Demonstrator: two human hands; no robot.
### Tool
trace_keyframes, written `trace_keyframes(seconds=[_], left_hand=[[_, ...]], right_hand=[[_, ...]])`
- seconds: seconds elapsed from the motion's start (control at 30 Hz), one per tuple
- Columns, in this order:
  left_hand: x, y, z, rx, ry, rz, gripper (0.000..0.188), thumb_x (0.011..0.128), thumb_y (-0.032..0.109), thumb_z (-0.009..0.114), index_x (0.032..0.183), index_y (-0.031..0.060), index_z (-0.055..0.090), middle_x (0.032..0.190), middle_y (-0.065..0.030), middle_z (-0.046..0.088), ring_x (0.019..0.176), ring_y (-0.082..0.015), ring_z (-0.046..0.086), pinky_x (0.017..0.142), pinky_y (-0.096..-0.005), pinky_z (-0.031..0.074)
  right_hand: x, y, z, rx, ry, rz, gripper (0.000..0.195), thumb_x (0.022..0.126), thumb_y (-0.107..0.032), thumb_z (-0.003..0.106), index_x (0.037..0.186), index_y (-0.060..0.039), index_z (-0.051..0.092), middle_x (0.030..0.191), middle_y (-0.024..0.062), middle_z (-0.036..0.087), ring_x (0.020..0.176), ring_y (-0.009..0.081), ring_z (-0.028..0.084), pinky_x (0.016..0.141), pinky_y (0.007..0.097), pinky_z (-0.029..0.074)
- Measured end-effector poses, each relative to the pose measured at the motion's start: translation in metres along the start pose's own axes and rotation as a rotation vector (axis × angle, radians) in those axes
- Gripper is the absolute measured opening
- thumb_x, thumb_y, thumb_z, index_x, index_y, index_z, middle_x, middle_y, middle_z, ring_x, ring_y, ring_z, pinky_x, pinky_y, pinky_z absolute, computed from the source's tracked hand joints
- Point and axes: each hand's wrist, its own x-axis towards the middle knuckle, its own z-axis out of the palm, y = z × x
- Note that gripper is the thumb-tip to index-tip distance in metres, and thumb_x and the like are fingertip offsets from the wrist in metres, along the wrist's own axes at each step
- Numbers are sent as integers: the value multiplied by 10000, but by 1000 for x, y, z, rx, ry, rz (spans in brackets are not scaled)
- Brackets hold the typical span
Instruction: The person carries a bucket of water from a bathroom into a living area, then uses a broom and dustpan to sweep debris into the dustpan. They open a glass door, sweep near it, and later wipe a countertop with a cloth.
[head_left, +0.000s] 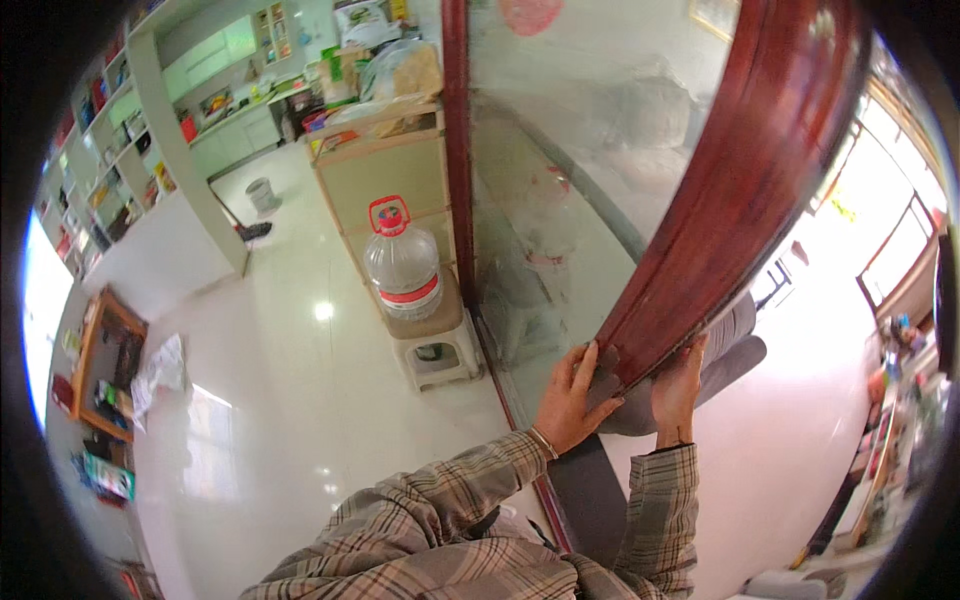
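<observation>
A dark red wooden door frame (720, 180) with a glass pane (570, 165) rises before me. My left hand (571, 401) lies against its left face near the low end, thumb pointing right; a greyish thing, perhaps a cloth, shows beside the fingers. My right hand (677, 386) is at the frame's right edge, its fingers partly hidden behind the wood. Whether either hand grips the frame or a cloth is not clear. Grey-trousered legs (731, 360) show behind the frame on the right.
A large water bottle (405, 270) with a red cap stands on a plastic stool (439, 356) to the left. Behind it is a loaded rack (379, 150). Further off are a bucket (261, 195), a mop (253, 230) and an orange wooden cabinet (94, 360). A floor track (510, 405) runs beneath the glass.
</observation>
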Motion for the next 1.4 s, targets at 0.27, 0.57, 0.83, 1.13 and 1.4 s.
trace_keyframes(seconds=[0.27,0.57,0.83,1.13,1.4], left_hand=[[-3,3,14,-1,5,-29,839,827,265,671,1444,50,146,1364,-214,306,1181,-402,392,962,-432,393],[-8,-1,17,43,146,59,806,812,202,677,1430,21,192,1325,-248,374,1140,-407,456,919,-414,437],[-6,25,19,86,141,-41,726,732,85,666,1332,-76,290,1114,-232,456,963,-381,491,825,-433,442],[-12,29,23,31,212,-34,670,639,44,665,1215,-106,359,1037,-240,445,934,-396,465,838,-455,417],[-35,46,24,-77,128,-85,702,616,49,695,1211,-108,356,1077,-247,418,966,-406,433,873,-448,402]], right_hand=[[-10,25,-44,-827,127,-277,531,981,-404,370,1327,-3,398,1326,81,434,1224,193,395,1025,335,313],[-32,2,3,-501,19,-151,323,970,-194,451,1195,36,480,1046,0,530,919,69,457,822,203,380],[-54,-2,-5,-881,8,-451,405,893,-101,535,1268,13,433,1137,102,548,1056,182,511,930,289,391],[-81,2,35,-1235,119,-653,246,771,-58,657,992,-8,562,943,115,544,846,234,568,723,316,480],[-99,0,20,-965,261,-507,290,774,-100,696,992,-2,533,925,89,535,862,184,554,752,309,463]])
